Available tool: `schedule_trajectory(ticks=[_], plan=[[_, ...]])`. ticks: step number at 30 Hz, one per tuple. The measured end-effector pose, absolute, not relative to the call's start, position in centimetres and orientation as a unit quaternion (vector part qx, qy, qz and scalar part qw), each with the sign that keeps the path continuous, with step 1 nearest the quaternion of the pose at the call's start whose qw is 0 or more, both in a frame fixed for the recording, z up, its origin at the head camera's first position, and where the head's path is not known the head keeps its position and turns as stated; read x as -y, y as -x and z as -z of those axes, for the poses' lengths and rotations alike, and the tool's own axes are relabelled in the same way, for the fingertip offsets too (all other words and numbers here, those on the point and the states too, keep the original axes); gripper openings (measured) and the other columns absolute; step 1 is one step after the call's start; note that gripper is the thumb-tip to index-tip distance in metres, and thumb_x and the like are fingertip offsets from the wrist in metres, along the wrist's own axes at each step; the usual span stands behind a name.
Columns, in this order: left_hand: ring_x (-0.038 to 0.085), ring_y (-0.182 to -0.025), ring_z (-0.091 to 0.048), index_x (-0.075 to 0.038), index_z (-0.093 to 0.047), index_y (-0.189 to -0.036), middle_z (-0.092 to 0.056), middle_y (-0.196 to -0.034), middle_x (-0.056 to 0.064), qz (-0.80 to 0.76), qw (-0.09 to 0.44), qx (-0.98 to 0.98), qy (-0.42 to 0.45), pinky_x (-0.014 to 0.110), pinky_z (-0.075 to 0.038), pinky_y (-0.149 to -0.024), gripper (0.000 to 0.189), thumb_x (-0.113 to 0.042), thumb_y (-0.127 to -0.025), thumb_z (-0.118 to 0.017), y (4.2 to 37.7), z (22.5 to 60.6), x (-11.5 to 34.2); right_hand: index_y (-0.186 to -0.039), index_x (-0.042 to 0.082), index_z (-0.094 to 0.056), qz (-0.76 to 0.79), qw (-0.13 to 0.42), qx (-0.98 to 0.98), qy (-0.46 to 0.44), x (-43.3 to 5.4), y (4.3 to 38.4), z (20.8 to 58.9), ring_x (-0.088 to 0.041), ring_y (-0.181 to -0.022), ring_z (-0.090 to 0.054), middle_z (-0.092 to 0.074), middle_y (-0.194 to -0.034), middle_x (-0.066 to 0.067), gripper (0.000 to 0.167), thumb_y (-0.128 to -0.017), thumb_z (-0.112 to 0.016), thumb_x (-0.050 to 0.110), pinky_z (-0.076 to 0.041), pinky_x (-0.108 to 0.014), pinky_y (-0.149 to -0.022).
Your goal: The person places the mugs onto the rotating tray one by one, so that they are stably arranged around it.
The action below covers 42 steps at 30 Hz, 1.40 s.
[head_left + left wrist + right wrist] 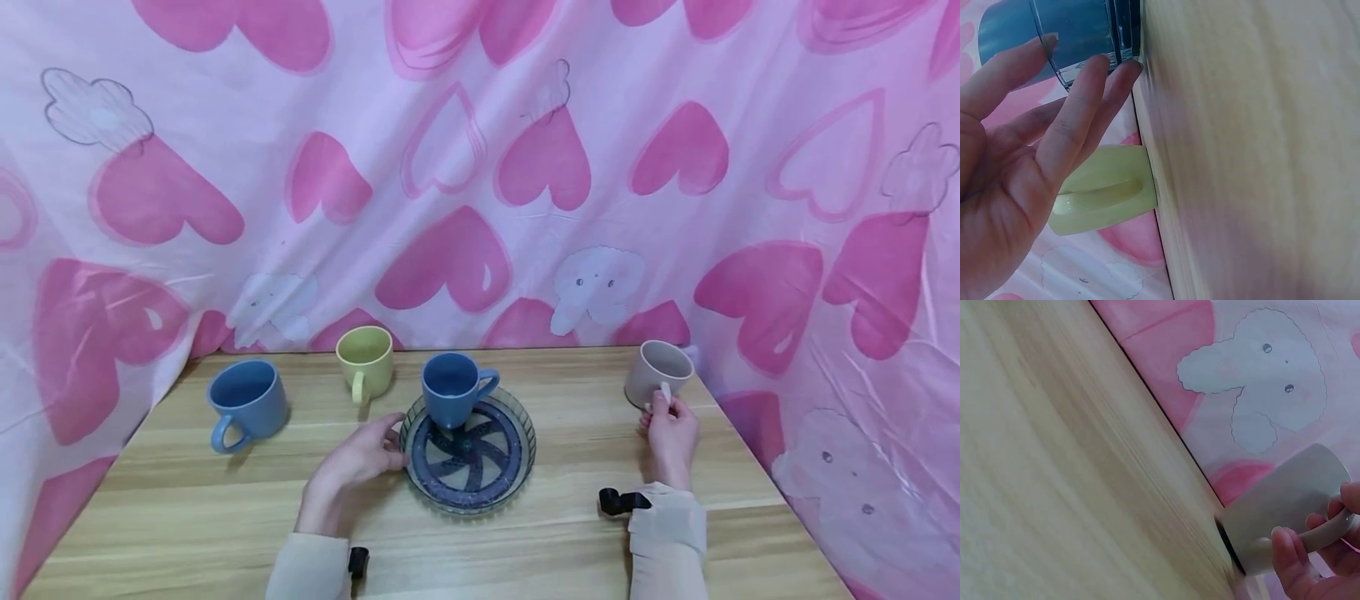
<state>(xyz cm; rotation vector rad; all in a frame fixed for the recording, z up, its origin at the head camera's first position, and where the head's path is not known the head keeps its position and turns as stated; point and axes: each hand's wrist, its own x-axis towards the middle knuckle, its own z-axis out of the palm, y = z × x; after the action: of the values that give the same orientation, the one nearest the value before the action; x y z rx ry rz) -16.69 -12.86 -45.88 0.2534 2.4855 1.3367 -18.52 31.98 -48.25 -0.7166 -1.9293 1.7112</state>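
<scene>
Your right hand (671,429) has the grey mug (645,379) by its handle (1325,534) – thumb and fingers pinching it, handle facing you. Mug is at the back right of the table (570,550), standing roughly upright, just beyond your fingertips. Can't tell whether its base is touching the wood or just off it.

Your left hand (363,454) is at the left rim of the glass plate (471,497), fingers loosely spread, not wrapped round anything. Fingertips are at the edge; can't confirm contact.

Relation that counts, I'd say: grey mug to plate. From your right fingers the plate lies left and slightly nearer you, well apart, with table between. The small blue mug (446,408) sits on the plate's back-left part, handle out to the right – so on your right hand's side. The plate's front and right are uncovered.

Left hand is nearer the plate; right is the only one near the grey mug. Yellow-green mug (377,372) is behind your left hand, handle toward you. Large blue mug (262,412) is off to its left, handle toward front-left; neither is being touched.
</scene>
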Motion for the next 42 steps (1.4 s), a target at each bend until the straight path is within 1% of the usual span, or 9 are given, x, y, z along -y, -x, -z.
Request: schedule_trajectory(ticks=[6,13,16,20,23,27,33,37,42], plan=[[0.022,-0.087,-0.058,0.008,-0.039,-0.143,-0.061,-0.099,0.015,-0.465,0.152,-0.867,-0.092,0.037,-0.052,-0.076,0.075,0.002,-0.078,-0.075,16.6,45.6,12.7,-0.107,-0.005,-0.060,-0.601,0.233,0.717,0.266,-32.2,18.2,48.2,-0.007,-0.062,-0.060,-0.062,-0.076,-0.005,0.038,-0.101,-0.053,0.032,-0.054,-0.020,-0.059],[0.022,-0.090,-0.059,0.009,-0.039,-0.143,-0.063,-0.100,0.015,-0.469,0.151,-0.866,-0.090,0.037,-0.053,-0.077,0.075,0.001,-0.077,-0.075,16.6,45.8,12.9,-0.103,-0.002,-0.060,-0.575,0.227,0.746,0.247,-31.7,18.0,47.6,-0.010,-0.067,-0.059,-0.062,-0.076,-0.004,0.041,-0.100,-0.053,0.038,-0.047,-0.019,-0.057],[0.023,-0.091,-0.059,0.009,-0.039,-0.143,-0.063,-0.101,0.016,-0.469,0.151,-0.866,-0.090,0.039,-0.053,-0.078,0.075,0.001,-0.078,-0.076,16.5,45.9,13.0,-0.103,-0.002,-0.060,-0.577,0.216,0.751,0.236,-31.4,18.0,47.2,-0.013,-0.072,-0.060,-0.062,-0.079,-0.005,0.043,-0.100,-0.054,0.041,-0.048,-0.020,-0.059],[0.024,-0.094,-0.059,0.007,-0.040,-0.143,-0.063,-0.104,0.016,-0.464,0.153,-0.868,-0.091,0.040,-0.053,-0.081,0.074,0.000,-0.079,-0.076,16.7,45.9,13.0,-0.106,-0.002,-0.061,-0.563,0.214,0.770,0.213,-31.2,17.7,46.5,-0.018,-0.079,-0.063,-0.065,-0.088,-0.011,0.046,-0.100,-0.052,0.043,-0.050,-0.023,-0.066],[0.024,-0.094,-0.059,0.006,-0.041,-0.143,-0.062,-0.105,0.016,-0.465,0.154,-0.866,-0.095,0.040,-0.052,-0.081,0.073,0.000,-0.079,-0.076,16.8,46.0,12.9,-0.108,-0.002,-0.063,-0.547,0.222,0.783,0.195,-31.1,17.4,46.0,-0.017,-0.079,-0.064,-0.067,-0.092,-0.015,0.046,-0.100,-0.052,0.043,-0.048,-0.022,-0.069],[0.024,-0.092,-0.059,0.008,-0.040,-0.142,-0.062,-0.103,0.016,-0.468,0.155,-0.864,-0.097,0.038,-0.053,-0.079,0.074,0.001,-0.078,-0.076,16.7,46.0,12.9,-0.110,0.001,-0.065,-0.518,0.240,0.803,0.171,-30.8,17.2,45.5,-0.010,-0.073,-0.065,-0.068,-0.087,-0.013,0.044,-0.100,-0.053,0.041,-0.046,-0.019,-0.064],[0.023,-0.091,-0.059,0.007,-0.040,-0.143,-0.062,-0.103,0.017,-0.458,0.154,-0.870,-0.095,0.039,-0.053,-0.079,0.074,0.001,-0.079,-0.076,16.7,45.8,12.9,-0.103,0.001,-0.068,-0.477,0.292,0.823,0.104,-30.0,17.1,44.9,-0.008,-0.066,-0.065,-0.067,-0.081,-0.016,0.033,-0.099,-0.058,0.032,-0.043,-0.019,-0.052],[0.024,-0.093,-0.059,0.007,-0.039,-0.143,-0.062,-0.105,0.017,-0.457,0.157,-0.870,-0.095,0.040,-0.052,-0.081,0.075,0.000,-0.079,-0.076,16.6,45.7,12.9,-0.100,-0.002,-0.068,-0.479,0.318,0.816,0.059,-29.5,17.2,44.8,-0.006,-0.063,-0.064,-0.066,-0.083,-0.016,0.025,-0.098,-0.061,0.022,-0.046,-0.015,-0.053],[0.024,-0.094,-0.059,0.008,-0.039,-0.143,-0.062,-0.105,0.017,-0.460,0.158,-0.868,-0.096,0.040,-0.052,-0.081,0.076,0.000,-0.078,-0.077,16.5,45.8,12.8,-0.102,-0.008,-0.067,-0.515,0.306,0.801,0.016,-28.5,17.3,44.4,-0.005,-0.063,-0.064,-0.057,-0.091,-0.013,0.019,-0.097,-0.061,0.009,-0.051,-0.014,-0.055]])
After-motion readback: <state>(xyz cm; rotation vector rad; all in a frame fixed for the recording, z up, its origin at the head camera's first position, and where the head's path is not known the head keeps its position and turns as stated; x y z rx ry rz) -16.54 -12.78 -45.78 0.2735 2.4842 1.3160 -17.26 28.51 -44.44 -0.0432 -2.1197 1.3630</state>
